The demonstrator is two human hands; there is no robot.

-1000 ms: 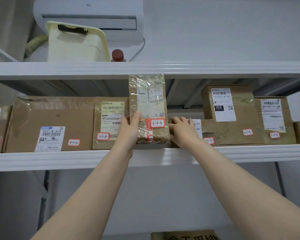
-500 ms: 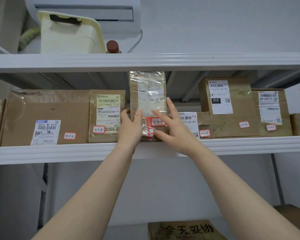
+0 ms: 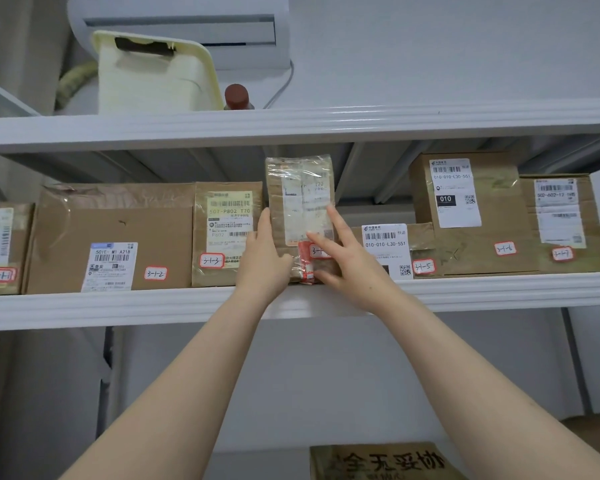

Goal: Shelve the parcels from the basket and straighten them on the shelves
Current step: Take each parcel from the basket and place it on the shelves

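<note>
A narrow taped cardboard parcel [image 3: 300, 202] stands upright on the white middle shelf [image 3: 499, 292], between the parcel marked 3-1-3 [image 3: 226, 233] and the low parcel marked 3-1-5 [image 3: 392, 251]. My left hand [image 3: 262, 258] grips its lower left edge, thumb on the front. My right hand [image 3: 349, 258] lies flat on its front, fingers spread, covering part of the red-ringed sticker. The basket is not in view.
More labelled parcels line the shelf: 3-1-2 [image 3: 115, 237] at left, 3-1-6 [image 3: 465, 209] and 3-1-7 [image 3: 561, 220] at right. A cream plastic bin [image 3: 153, 77] and a bottle cap [image 3: 237, 97] sit on the top shelf. Another box [image 3: 378, 462] lies below.
My right hand moved from the parcel's right side onto its front and spread flat. The parcel now stands straighter between its neighbours. My left hand stayed on the left edge.
</note>
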